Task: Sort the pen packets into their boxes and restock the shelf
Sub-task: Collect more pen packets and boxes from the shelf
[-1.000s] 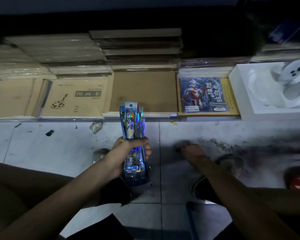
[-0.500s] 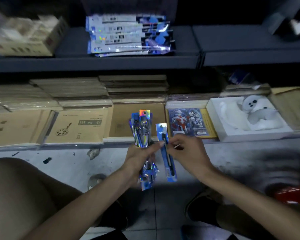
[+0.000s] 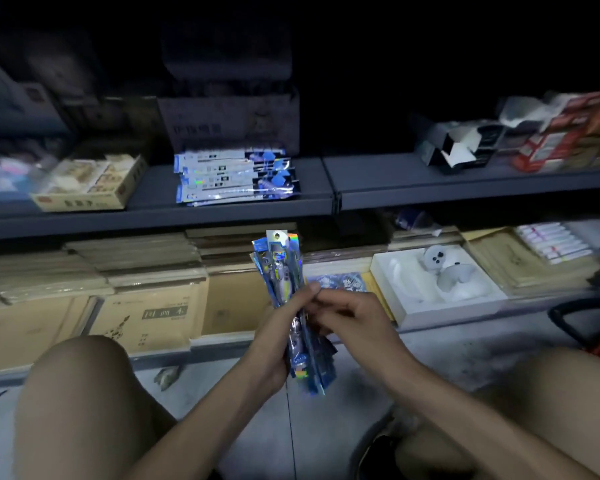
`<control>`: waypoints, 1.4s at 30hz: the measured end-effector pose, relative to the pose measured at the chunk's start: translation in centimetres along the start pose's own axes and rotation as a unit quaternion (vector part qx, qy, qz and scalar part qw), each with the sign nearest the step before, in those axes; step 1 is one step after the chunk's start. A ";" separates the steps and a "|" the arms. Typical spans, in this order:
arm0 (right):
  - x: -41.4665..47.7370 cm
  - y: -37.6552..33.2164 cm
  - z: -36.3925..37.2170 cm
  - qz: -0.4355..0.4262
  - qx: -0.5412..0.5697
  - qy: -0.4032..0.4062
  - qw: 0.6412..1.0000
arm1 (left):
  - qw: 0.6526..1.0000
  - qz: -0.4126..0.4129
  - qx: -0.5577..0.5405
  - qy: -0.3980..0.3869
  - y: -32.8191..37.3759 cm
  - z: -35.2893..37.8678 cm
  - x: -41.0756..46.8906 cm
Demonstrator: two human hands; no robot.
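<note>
In the head view, the person's left hand gripped a bundle of pen packets around its lower half, thumb laid across the front. The bundle stood nearly upright, its hang-tab ends at the top, held in the air in front of the lower shelf level and between the person's bare knees. The right hand was pressed against the bundle's right side with its fingers curled in on the packets – motion blur hid exactly which packet they pinched.

On the dark shelf above, a second stack of pen packets lay flat, just in front of a cardboard box. A yellow box sat to its left on the same shelf. Below, brown sketchbooks lay in rows – and to the right of the hands sat a white foam tray holding a pale toy.
</note>
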State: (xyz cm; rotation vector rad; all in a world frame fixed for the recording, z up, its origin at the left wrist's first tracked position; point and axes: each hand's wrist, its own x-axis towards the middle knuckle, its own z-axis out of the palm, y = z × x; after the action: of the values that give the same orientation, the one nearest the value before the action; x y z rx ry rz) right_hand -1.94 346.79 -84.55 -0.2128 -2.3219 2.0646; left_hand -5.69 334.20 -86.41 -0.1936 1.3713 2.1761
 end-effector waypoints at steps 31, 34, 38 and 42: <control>19.8 -11.5 -13.6 -0.175 -0.037 0.154 0.972 | 0.871 0.461 0.166 -0.021 12.3 20.1 17.9; 20.8 -10.0 -13.2 -0.153 -0.005 0.158 0.975 | 0.901 0.409 0.142 -0.007 11.3 19.7 19.0; 21.7 -11.6 -13.4 -0.139 0.017 0.185 0.973 | 0.892 0.411 0.186 0.043 12.7 20.5 18.9; 22.2 -12.8 -13.6 -0.119 0.000 0.191 0.974 | 0.869 0.430 0.238 0.064 13.6 20.5 18.8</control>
State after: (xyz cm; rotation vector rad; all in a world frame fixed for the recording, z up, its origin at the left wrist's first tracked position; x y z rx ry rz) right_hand -23.49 361.49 -71.78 -0.2868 -2.0088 1.7334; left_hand -25.14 354.67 -73.62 0.5831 2.3394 2.3797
